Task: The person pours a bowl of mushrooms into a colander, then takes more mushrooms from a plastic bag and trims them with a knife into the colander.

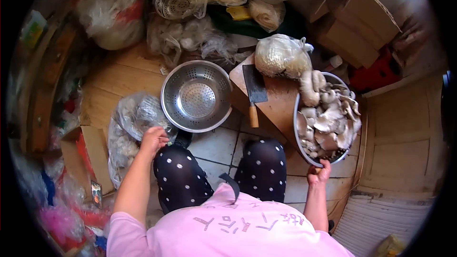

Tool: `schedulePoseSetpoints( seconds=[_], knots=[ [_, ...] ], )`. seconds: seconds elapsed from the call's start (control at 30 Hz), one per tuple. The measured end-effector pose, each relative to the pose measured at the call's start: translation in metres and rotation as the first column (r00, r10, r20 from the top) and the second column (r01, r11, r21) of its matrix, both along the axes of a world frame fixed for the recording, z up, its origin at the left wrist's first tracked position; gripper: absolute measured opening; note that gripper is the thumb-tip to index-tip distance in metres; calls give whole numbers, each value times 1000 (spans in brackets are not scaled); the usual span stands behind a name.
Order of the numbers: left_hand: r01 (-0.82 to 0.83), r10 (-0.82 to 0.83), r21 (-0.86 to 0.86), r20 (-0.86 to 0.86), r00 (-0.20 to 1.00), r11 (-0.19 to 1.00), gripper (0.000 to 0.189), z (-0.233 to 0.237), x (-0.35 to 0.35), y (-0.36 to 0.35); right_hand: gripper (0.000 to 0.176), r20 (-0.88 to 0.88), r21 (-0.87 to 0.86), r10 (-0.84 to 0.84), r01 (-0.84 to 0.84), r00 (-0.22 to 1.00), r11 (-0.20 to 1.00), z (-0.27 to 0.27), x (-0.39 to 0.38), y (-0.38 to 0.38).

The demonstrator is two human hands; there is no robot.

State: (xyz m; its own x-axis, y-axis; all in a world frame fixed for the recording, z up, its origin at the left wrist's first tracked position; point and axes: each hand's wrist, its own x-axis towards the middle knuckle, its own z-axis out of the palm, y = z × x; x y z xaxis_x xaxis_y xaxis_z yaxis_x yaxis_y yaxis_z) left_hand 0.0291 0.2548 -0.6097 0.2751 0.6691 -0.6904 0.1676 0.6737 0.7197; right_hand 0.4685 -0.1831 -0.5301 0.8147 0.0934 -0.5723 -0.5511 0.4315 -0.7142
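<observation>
My right hand (320, 172) grips the near rim of a metal colander (299, 135), which is heaped with oyster mushrooms (331, 119). The colander is tilted at the right edge of a wooden board (281, 100). My left hand (154, 140) is beside my knee at the edge of a clear plastic bag (128, 119) with pale contents. Its fingers are curled together, and what they hold is hidden. Between my hands stands a second perforated steel colander (196, 96) with nothing in it. On the board lies a cleaver (254, 85) with a wooden handle.
A tied bag of pale food (283, 56) sits at the board's back. Cardboard boxes (359, 24) stand at the far right, a wire strainer (173, 2) and more plastic bags (183, 35) at the back. An open carton (78, 162) is at the left, above floor tiles (214, 145).
</observation>
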Motion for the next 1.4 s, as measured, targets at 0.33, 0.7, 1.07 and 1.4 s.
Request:
schedulePoseSetpoints(
  seconds=[0.33,0.7,1.07,1.4],
  knots=[
    [36,-50,-308,-39,998,951,46,-160,44,37,43,172,53,1,-10,985,999,63,-53,36],
    [-178,187,-361,-9,982,915,22,-141,53,34,52,176,15,255,-262,951,965,111,-114,159],
    [-648,647,22,48,761,761,27,-55,-61,-34,33,-95,-46,495,-501,863,864,68,-126,217],
    [-927,886,-4,298,356,374,13,1,-150,-44,13,-165,-104,726,-743,668,661,-21,-151,302]
  ],
)
